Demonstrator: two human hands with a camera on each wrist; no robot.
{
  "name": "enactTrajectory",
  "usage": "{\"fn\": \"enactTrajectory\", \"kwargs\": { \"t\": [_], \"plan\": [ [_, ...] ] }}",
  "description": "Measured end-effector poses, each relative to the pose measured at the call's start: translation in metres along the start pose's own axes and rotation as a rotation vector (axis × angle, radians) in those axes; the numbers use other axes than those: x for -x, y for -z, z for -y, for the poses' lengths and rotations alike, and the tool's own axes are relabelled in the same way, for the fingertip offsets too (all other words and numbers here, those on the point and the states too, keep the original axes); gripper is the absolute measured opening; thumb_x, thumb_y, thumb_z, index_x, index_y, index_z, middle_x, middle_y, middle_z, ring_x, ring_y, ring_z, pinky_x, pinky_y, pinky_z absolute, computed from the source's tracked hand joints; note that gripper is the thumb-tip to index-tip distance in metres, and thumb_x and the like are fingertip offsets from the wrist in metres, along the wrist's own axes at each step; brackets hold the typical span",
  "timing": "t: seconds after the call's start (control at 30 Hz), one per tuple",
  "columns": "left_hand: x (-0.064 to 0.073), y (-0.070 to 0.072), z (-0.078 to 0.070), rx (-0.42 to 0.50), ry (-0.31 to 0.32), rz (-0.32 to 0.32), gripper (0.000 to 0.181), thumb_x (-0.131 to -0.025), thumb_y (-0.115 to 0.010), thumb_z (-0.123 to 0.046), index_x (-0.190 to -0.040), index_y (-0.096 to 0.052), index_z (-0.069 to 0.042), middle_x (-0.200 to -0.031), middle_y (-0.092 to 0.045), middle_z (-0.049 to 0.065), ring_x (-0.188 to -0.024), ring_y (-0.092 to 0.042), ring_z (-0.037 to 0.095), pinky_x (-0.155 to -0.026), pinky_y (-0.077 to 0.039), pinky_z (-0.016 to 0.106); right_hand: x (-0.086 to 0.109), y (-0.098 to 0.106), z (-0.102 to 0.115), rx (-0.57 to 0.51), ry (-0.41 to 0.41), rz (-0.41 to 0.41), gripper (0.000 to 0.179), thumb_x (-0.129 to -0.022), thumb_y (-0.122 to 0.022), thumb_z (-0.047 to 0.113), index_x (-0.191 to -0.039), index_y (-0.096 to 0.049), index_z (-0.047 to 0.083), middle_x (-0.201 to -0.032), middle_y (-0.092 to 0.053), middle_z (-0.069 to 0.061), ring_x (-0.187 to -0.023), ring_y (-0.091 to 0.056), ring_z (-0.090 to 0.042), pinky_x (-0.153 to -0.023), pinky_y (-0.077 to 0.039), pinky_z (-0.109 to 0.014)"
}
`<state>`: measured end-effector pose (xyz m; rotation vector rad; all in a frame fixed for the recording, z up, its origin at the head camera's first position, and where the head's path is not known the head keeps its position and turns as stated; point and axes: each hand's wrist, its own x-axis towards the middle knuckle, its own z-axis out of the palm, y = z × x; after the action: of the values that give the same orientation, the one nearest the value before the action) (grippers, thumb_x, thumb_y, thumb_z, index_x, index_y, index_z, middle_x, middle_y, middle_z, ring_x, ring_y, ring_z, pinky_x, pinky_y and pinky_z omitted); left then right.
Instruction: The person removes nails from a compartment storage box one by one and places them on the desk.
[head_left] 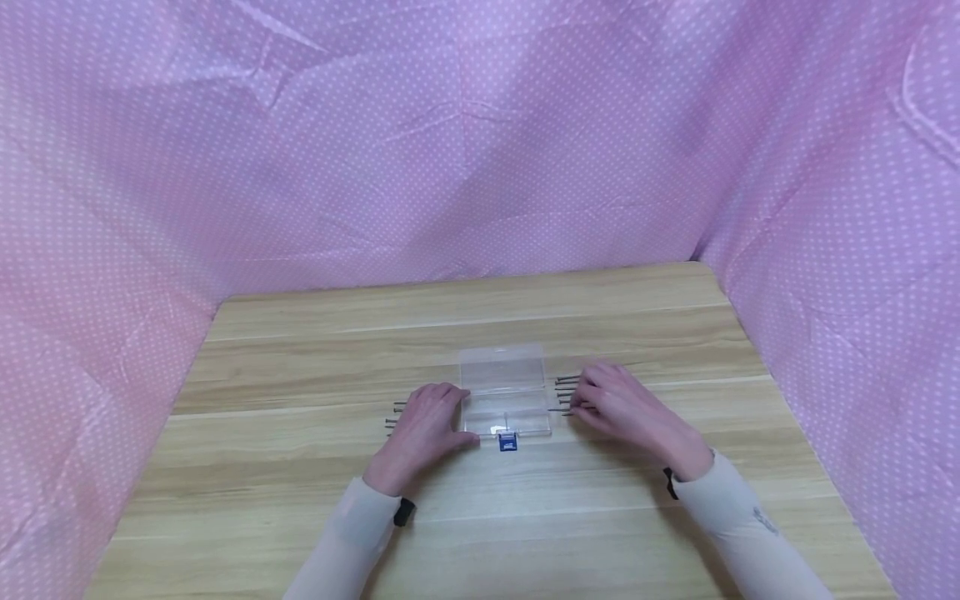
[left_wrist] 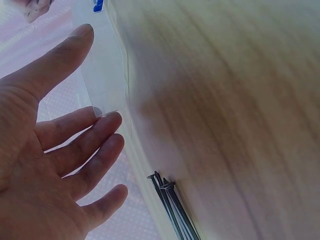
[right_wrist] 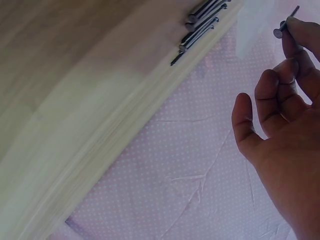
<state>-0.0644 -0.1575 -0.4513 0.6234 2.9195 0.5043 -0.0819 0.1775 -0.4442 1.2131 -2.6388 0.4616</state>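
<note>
A clear plastic box [head_left: 504,402] with its lid [head_left: 501,367] raised at the back lies on the table, a blue tag at its front edge. My left hand [head_left: 429,421] rests at the box's left end, thumb by the front corner and fingers loosely spread along the side, also seen in the left wrist view. Between thumb and index finger my right hand [head_left: 611,402] pinches a nail [right_wrist: 287,22], its other fingers loosely bent. Several nails [head_left: 564,393] lie in a row right of the box, partly covered by that hand.
More nails [head_left: 392,422] lie left of the box, partly behind the left hand. The wooden table [head_left: 540,517] is enclosed at the back and sides by pink dotted cloth [head_left: 450,167].
</note>
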Motion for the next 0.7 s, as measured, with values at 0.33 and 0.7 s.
{"fn": "enactTrajectory", "kwargs": {
  "t": [0.33,0.7],
  "plan": [
    [-0.001,0.001,0.002,0.004,-0.005,0.002,0.072,-0.076,-0.092,-0.042,-0.131,-0.067,-0.002,-0.122,-0.070,0.014,-0.120,-0.062,0.034,-0.112,-0.042,0.053,0.011,0.000,-0.003,0.006,-0.041,0.034,0.011,-0.085,-0.085,0.016,-0.091,-0.076,0.016,-0.091,-0.058,0.006,-0.091,-0.056,-0.018,-0.079,-0.049,-0.039],
    [-0.002,0.003,0.002,0.006,-0.016,0.006,0.073,-0.075,-0.093,-0.042,-0.129,-0.067,-0.001,-0.120,-0.070,0.014,-0.117,-0.063,0.034,-0.111,-0.043,0.054,0.018,0.001,-0.003,-0.003,-0.056,0.059,0.010,-0.087,-0.082,0.014,-0.090,-0.074,0.018,-0.093,-0.055,0.008,-0.090,-0.053,-0.016,-0.077,-0.045,-0.038]
  ]
}}
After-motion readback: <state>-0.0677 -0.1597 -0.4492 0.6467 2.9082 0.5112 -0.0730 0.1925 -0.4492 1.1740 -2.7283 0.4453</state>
